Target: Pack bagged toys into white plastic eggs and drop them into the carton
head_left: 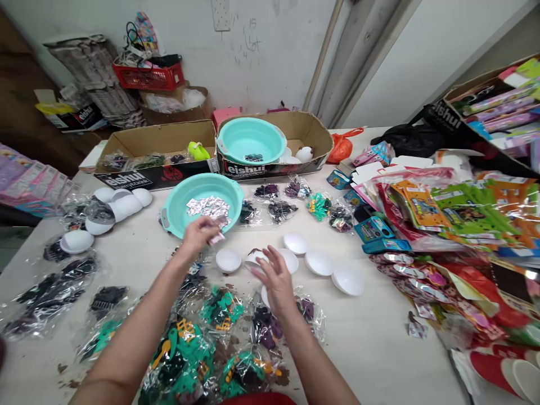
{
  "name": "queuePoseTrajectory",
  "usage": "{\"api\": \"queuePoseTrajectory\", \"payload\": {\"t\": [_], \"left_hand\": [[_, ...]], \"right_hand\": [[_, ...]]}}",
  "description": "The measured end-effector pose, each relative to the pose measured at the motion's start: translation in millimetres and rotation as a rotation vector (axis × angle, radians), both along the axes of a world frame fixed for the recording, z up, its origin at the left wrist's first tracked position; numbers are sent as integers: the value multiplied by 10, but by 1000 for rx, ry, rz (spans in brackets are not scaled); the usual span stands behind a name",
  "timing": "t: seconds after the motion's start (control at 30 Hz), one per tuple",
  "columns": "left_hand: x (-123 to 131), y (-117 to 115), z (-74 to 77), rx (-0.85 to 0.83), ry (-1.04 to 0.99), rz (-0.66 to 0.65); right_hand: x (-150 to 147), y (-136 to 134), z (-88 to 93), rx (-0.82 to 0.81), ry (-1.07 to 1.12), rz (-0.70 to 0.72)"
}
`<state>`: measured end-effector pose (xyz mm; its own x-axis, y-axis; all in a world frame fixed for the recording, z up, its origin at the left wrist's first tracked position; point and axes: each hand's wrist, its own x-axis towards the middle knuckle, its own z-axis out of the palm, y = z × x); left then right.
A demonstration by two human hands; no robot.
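My left hand (201, 235) is closed on a small white printed packet (216, 239), by the front rim of a turquoise basin (171, 211). A pile of similar packets (206, 207) lies in that basin. Over the white half-shells, my right hand (275, 281) hovers with its fingers apart and nothing visible in them. A half-shell (255, 259) is close to its fingertips, partly hidden; I cannot tell whether they touch. Another half-shell (228, 260) sits just to the left, and several more, such as one (348, 279), are to the right.
Clear bags of green and orange plastic pieces (189, 360) cover the near table; bags of black pieces (50, 292) lie left. Behind stand two cardboard boxes, one (156, 138) on the left and one (304, 126) holding a second turquoise basin (252, 135). Colourful packaging (468, 208) is heaped right.
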<state>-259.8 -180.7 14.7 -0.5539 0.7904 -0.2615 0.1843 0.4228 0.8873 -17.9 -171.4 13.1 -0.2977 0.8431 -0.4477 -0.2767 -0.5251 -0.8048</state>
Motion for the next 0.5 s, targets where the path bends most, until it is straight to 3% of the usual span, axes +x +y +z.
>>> {"api": "queuePoseTrajectory", "payload": {"t": [0.07, 0.1, 0.2, 0.33, 0.5], "left_hand": [[524, -241, 6, 26, -259, -224], [757, -343, -13, 27, -282, -306], [1205, -533, -88, 26, -63, -333], [1331, -583, -108, 29, 181, -283], [1451, -699, -133, 127, 550, -481]], "right_hand": [[-216, -138, -12, -262, 240, 45], [-284, -186, -36, -375, 315, 50], [-332, -286, -153, -569, 378, -21], [-209, -372, -274, -593, 372, -92], [-59, -406, -314, -533, 386, -139]]}}
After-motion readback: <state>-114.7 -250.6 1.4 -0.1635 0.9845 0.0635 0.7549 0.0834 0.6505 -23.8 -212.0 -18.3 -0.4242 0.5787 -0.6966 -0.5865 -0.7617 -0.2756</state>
